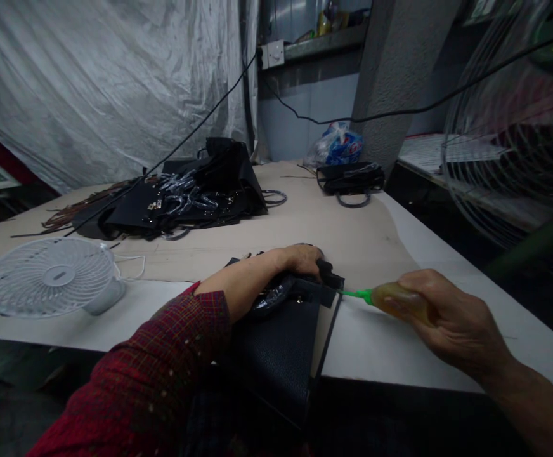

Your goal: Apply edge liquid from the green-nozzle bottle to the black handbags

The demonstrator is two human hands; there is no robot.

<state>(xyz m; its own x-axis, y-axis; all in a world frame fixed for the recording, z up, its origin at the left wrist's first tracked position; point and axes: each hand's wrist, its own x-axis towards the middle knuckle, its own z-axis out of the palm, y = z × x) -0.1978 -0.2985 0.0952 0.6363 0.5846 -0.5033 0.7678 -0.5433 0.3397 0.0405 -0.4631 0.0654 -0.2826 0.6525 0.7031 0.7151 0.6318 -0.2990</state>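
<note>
A black bag (276,349) overhangs the near edge of a pale tabletop (295,222). The left hand (305,259) lies over its top; the fingers are partly hidden, so I cannot tell how far that grip is closed. The right hand (455,320) has its grip wrapped around an amber bottle (395,300), whose green nozzle (364,296) points at the bag's side, apparently touching. A white fan (58,276) stands near the tabletop's near-left corner; black bags (200,184) heap towards the far edge.
</note>
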